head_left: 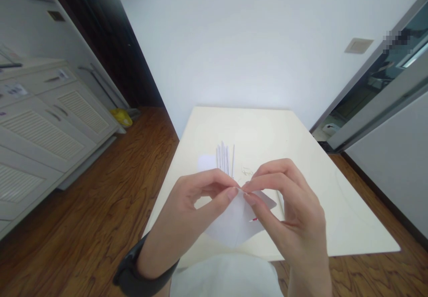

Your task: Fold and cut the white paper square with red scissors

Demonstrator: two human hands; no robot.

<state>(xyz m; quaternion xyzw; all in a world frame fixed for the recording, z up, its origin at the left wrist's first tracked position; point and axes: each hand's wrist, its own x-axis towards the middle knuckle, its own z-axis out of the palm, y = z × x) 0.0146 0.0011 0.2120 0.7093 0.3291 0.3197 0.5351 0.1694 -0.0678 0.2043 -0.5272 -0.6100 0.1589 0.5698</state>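
My left hand (187, 212) and my right hand (287, 208) meet over the near edge of a cream table (301, 136). Both pinch the top corner of a folded white paper (234, 221), thumb and forefinger tips touching at its peak. A small red mark shows on the paper's lower right. Just beyond the hands lie several thin white sticks (224, 158) side by side, next to a small white paper piece (205, 162). A dark band sits on my left wrist.
White louvred cabinets (43, 123) stand on the left over a wooden floor (100, 208). A yellow object (122, 117) lies by the cabinet base. A white wall is behind the table; a glass door frame (374, 101) is at the right.
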